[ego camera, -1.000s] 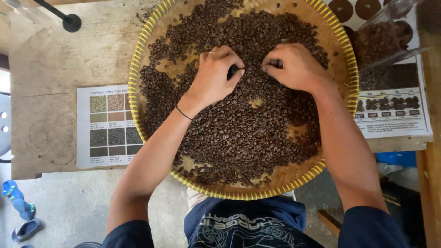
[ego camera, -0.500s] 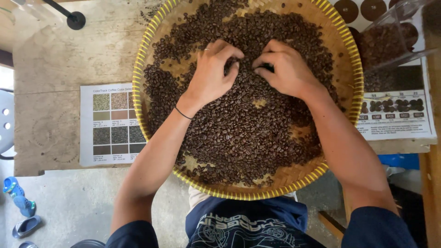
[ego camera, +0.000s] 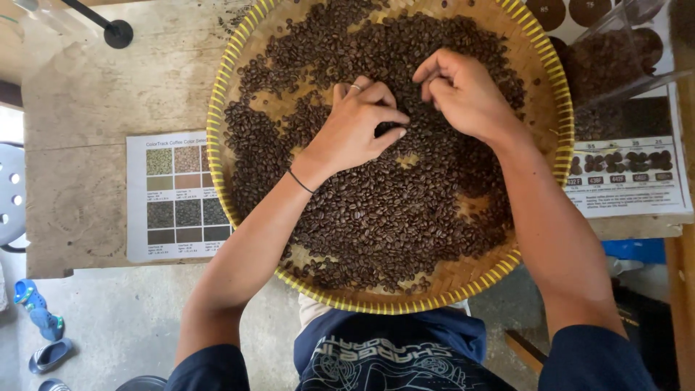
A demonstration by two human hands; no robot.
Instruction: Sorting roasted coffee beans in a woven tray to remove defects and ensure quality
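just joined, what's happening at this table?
A person is working both bare hands through dark roasted coffee beans spread in a round woven tray with a yellow rim, resting on a worn wooden table. The left hand lies on the beans near the tray's middle, fingers curled. The right hand is just beyond it, fingers bent as if pinching beans. Printed colour charts lie on both sides of the tray, and a clear container of beans sits at upper right.

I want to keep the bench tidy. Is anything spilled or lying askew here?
A few coffee beans lie scattered on the wooden table, outside the tray's yellow rim. Otherwise nothing stands out.
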